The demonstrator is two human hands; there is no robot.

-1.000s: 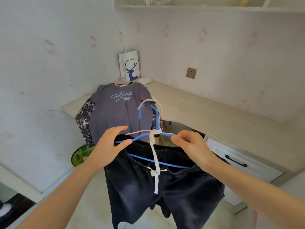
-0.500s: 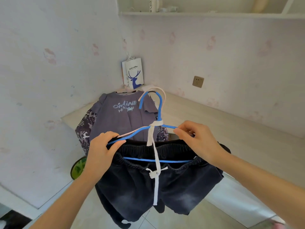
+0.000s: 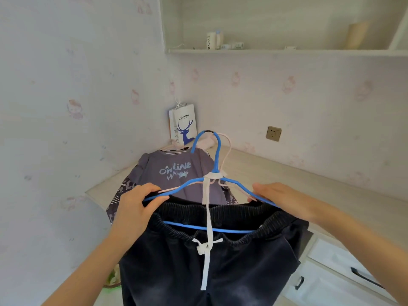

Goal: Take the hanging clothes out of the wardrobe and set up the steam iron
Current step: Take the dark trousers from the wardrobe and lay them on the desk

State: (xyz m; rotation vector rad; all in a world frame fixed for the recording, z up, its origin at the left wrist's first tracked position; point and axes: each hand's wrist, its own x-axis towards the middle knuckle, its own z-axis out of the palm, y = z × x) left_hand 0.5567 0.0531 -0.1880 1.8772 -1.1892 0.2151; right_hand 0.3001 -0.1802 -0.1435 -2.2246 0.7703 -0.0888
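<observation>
Corner desk and wall shelf, with what rests on them.

A pale wood-grain desk [image 3: 276, 171] runs along the right wall into the corner. A grey T-shirt [image 3: 174, 173] printed "ONLINE HAPPY" lies on its corner end and hangs over the front edge, on top of a dark patterned garment [image 3: 117, 199] whose sleeves show at either side. Behind it in the corner a white paper bag [image 3: 184, 124] with a blue deer stands upright against the wall, with something pale pink [image 3: 206, 143] just beside it. Above, a white shelf [image 3: 287, 51] carries a white cup [image 3: 210, 39], a small bottle [image 3: 218, 38] and a few small items too blurred to name.
</observation>
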